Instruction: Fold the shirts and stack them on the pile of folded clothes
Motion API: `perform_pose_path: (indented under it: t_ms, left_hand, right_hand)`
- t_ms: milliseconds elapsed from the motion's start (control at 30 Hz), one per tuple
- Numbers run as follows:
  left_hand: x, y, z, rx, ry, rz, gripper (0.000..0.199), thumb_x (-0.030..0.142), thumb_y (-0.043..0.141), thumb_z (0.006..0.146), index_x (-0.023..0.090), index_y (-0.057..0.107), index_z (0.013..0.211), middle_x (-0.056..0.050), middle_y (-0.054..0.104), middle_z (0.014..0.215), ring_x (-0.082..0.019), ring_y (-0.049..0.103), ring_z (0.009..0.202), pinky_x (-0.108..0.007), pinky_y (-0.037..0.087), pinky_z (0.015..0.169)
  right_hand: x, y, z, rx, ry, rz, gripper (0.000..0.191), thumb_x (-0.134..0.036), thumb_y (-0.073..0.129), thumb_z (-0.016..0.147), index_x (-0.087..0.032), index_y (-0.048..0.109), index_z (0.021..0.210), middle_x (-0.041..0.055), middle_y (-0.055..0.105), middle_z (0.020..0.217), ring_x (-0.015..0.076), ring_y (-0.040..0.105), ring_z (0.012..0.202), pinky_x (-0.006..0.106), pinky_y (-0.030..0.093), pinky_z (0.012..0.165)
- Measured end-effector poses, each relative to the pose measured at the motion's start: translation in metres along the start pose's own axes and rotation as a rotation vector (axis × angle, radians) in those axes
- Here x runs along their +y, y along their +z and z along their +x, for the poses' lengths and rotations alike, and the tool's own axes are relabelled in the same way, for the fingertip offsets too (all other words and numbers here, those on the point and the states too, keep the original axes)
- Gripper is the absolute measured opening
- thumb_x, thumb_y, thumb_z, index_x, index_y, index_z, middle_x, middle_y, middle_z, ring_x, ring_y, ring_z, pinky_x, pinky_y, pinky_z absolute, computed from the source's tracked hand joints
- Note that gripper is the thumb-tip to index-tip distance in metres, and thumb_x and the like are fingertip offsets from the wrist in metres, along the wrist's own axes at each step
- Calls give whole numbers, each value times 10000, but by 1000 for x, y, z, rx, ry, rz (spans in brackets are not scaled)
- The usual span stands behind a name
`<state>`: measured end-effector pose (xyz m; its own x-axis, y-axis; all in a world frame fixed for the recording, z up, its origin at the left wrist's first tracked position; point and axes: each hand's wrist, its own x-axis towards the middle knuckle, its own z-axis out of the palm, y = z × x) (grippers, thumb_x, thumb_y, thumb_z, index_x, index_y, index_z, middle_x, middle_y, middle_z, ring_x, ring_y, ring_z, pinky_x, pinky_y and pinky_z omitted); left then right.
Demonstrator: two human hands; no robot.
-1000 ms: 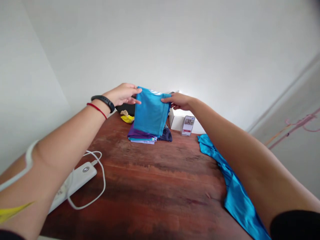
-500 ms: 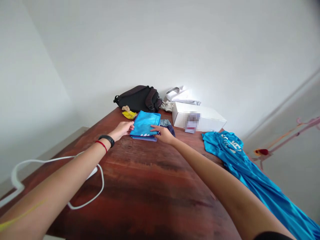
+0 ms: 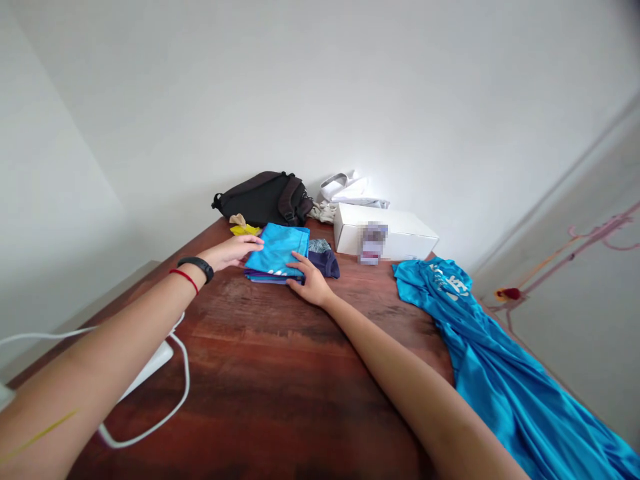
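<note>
My left hand (image 3: 231,252) and right hand (image 3: 311,283) press open against the folded blue shirt (image 3: 277,250), no grasp; uneven pushing could skew the stack (image 3: 265,277).

A dark reddish-brown wooden table (image 3: 280,373) bore everything here. At 12 o'clock lay a folded stack of turquoise and purple clothes (image 3: 277,250), with a folded navy garment (image 3: 325,265) just beside it. A black fabric backpack (image 3: 260,199) sat toward 11 o'clock, and a white cardboard box (image 3: 385,230) toward 1 o'clock. A loose, shiny turquoise satin garment (image 3: 500,380) spread out at 4 o'clock, while a white power bank (image 3: 147,365) and its looping white cable (image 3: 185,380) lay at 8 o'clock.
</note>
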<state>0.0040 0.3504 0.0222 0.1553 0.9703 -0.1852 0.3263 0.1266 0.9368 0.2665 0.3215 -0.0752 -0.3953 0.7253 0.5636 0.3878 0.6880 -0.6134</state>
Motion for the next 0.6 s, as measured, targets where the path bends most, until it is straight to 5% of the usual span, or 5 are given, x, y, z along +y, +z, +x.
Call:
perform_pose_path:
  t_ms: [133,300,600]
  left_hand:
    - [12,-3,26,-34,-18,18,583,500,817,780,204,661,1257,-68,750,1122,-212,649,951,-356,530,820]
    - [18,2,58,-9,71,49,587,404,818,827,94,644,1294,-111,761,1185,-204,628,1072,-367,478,994]
    - [-8,0,72,142,240,297,651,370,720,917,96,500,1465,-138,684,1342,-217,657,1119,-357,531,958]
  right_hand:
    - [4,4,-1,-18,-29,-9,490,-255,708,842,-189,655,1325,138,430,1597,275,436,1462,430,356,1207]
    - [3,0,1,-2,-13,22,501,-250,714,834,-195,646,1328,140,440,1589,269,443,1457,439,354,1206]
    - [5,0,2,116,28,62,452,-223,704,841,-202,663,1291,135,468,1571,260,489,1423,414,381,1190]
